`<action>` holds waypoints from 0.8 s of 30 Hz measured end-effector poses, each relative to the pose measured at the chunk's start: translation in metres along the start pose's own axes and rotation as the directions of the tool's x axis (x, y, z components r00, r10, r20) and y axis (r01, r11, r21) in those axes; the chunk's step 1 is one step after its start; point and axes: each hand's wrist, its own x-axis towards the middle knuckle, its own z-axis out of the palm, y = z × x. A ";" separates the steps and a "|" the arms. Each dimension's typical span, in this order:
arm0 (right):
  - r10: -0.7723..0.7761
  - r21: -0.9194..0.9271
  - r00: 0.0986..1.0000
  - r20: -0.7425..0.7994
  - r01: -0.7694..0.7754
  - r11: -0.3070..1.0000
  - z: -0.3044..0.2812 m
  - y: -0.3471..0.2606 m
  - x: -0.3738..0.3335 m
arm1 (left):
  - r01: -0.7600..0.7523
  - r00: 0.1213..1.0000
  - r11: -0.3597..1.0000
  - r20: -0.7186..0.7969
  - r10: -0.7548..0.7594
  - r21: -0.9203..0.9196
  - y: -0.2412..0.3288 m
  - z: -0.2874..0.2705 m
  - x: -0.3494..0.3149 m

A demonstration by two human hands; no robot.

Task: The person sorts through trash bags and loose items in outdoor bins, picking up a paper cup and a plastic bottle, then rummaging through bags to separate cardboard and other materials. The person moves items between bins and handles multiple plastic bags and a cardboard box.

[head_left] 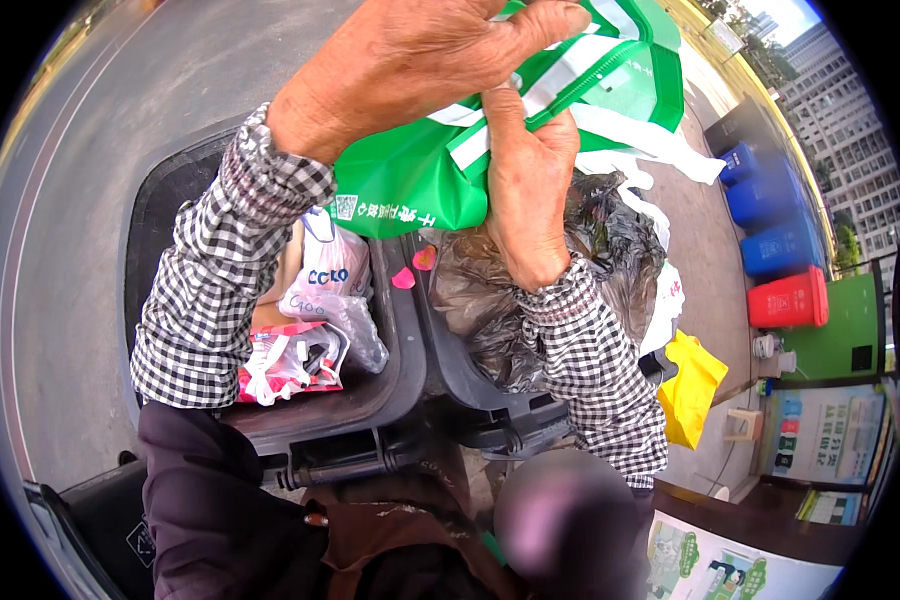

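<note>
A green tote bag with white straps hangs spread above two dark wheeled bins. My left hand is closed on its upper edge, thumb stretched toward the right. Lower and to the right, my right hand pinches the bag beside a white strap. The left bin holds a white plastic bag, a thin clear bag and a red-and-white bag. Black garbage bags fill the right bin, partly hidden behind my right forearm. The fingertips of my left hand are cut off by the picture's top.
Two pink heart shapes show at the bins' adjoining rims. A yellow bag lies right of the right bin. Farther right stand blue bins, a red bin and a green panel. A low stool stands near a notice board.
</note>
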 end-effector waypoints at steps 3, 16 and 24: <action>0.298 0.222 0.941 -0.159 -0.260 0.940 -0.074 0.015 0.001 | -0.130 0.991 0.975 0.064 0.121 0.178 -0.041 0.070 -0.021; 0.132 -0.747 0.910 0.394 0.233 0.623 -0.143 -0.047 0.060 | -0.115 0.881 0.960 0.472 -0.021 0.256 -0.080 0.170 -0.152; 0.381 -0.943 0.897 0.223 0.101 0.316 -0.232 0.058 0.130 | -0.096 0.850 0.989 0.527 0.021 0.115 -0.074 0.173 -0.160</action>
